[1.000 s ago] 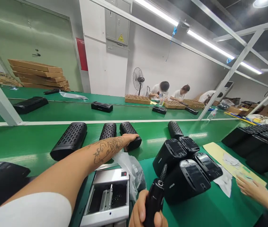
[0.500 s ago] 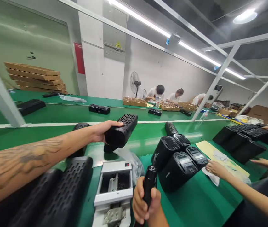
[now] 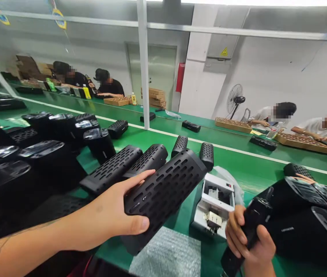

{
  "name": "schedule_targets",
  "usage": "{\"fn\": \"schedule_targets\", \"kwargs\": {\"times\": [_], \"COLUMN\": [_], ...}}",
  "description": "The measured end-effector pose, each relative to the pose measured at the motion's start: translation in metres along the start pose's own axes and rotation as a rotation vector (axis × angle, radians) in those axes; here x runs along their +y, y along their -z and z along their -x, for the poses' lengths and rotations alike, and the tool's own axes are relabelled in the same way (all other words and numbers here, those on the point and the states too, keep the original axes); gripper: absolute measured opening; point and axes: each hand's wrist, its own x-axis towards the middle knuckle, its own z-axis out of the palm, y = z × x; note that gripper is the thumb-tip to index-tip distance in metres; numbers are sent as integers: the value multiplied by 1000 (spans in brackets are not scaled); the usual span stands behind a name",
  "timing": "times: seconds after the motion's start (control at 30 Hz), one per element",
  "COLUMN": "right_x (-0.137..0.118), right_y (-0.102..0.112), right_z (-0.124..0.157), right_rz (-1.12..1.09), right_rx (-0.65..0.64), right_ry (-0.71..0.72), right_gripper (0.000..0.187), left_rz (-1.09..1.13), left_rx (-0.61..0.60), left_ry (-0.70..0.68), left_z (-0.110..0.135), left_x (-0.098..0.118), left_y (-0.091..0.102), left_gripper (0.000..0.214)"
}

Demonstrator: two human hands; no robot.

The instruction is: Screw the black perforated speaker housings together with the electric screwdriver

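My left hand is closed around one end of a long black perforated housing, which it holds tilted above the bench. The housing's slotted face is turned up towards me. In my right hand is a black electric screwdriver, its tip pointing up and away. Between the two hands stands a small white screw feeder with an open hopper. Under the held housing lies a sheet of bubble wrap.
More perforated housings lie beyond my left hand. Several glossy-topped black units crowd the left, and others stand at the right. Across the green bench, people work at cardboard trays. A white post rises mid-bench.
The view has swung left. My left hand has brought the perforated housing closer and turned its slotted face towards me. The screwdriver remains in my right hand.
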Motion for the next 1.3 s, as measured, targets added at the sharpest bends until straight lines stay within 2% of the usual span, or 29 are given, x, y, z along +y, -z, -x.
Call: {"fn": "schedule_targets", "kwargs": {"times": [0.1,0.27,0.47,0.63,0.87,0.97,1.03,1.1,1.2,1.3], "right_x": [14,37,60,75,90,96,101,108,120,130], "right_y": [-28,-69,-100,-106,-114,-118,-112,-100,-85,-88], "right_z": [0,3,13,19,15,15,18,19,14,5], "right_rz": [171,452,642,686,690,681,675,667,663,718], "right_rx": [150,354,416,369,306,258,228,171,-11,-102], "right_ry": [-95,-284,-438,-505,-572,-600,-617,-635,-684,-728], "right_gripper": [42,70,93,99,110,111,113,115,116,113], "left_rz": [112,239,300,265,126,58,39,120,354,514], "left_rx": [-39,-63,-49,-87,77,140,172,154,128,139], "left_ry": [92,173,172,202,205,257,294,286,220,220], "left_z": [29,67,101,121,155,172,183,195,214,233], "left_x": [-31,-81,-113,-119,-118,-117,-116,-117,-124,-130], "left_y": [0,-3,-8,-3,-1,0,2,6,11,14], "left_gripper": [134,137,135,135,137,131,129,130,130,121]}}
